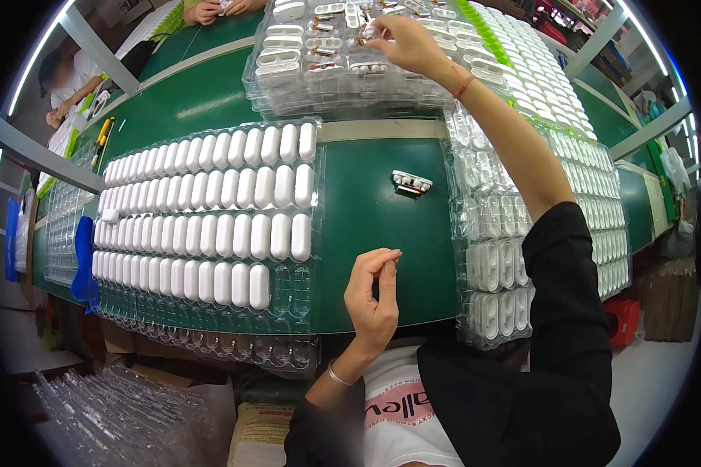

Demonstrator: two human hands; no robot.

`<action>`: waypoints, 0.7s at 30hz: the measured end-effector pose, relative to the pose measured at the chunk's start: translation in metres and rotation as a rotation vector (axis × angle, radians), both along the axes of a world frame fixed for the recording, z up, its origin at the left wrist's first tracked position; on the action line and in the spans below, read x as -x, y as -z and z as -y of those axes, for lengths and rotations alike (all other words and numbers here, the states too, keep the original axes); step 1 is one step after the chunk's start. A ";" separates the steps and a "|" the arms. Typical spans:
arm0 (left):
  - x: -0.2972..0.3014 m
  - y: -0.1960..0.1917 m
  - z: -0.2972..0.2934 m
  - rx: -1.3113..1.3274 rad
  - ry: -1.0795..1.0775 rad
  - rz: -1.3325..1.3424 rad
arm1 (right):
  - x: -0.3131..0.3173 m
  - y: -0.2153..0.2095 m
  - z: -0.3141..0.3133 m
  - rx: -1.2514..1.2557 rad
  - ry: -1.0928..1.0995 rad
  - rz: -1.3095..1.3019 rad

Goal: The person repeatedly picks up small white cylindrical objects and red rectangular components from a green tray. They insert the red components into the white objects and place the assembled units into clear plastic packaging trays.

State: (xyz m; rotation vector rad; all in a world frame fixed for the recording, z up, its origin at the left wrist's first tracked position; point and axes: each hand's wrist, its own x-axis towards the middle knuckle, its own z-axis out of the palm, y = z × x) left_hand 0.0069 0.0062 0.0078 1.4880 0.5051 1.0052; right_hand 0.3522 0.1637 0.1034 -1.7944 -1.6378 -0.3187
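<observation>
My right hand reaches far forward over a stack of clear blister trays holding white open case parts, its fingers pinching one small part in the tray. My left hand hovers above the near edge of the green table, thumb and forefinger pressed together; whether something tiny sits between them is unclear. One white case part lies alone on the green surface between the hands. To the left a clear tray holds rows of closed white oblong cases, with its near-right pockets bare.
Long clear trays of white parts run along the right side of the table. More clear trays are piled low at the left. Other people's hands work at the far side, and another person sits at far left. A cardboard box stands on the right.
</observation>
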 end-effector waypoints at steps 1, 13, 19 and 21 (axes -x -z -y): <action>0.002 0.000 -0.001 0.029 0.000 0.003 | 0.012 -0.007 0.006 -0.075 -0.006 -0.091; 0.009 -0.014 -0.003 0.079 -0.171 0.151 | 0.163 0.015 0.179 0.449 -0.550 -1.743; 0.019 -0.009 -0.002 -0.059 -0.200 0.165 | 0.184 0.029 0.192 0.530 -0.668 -1.577; 0.022 -0.012 -0.004 -0.170 -0.202 0.110 | 0.182 0.033 0.190 0.481 -0.706 -1.243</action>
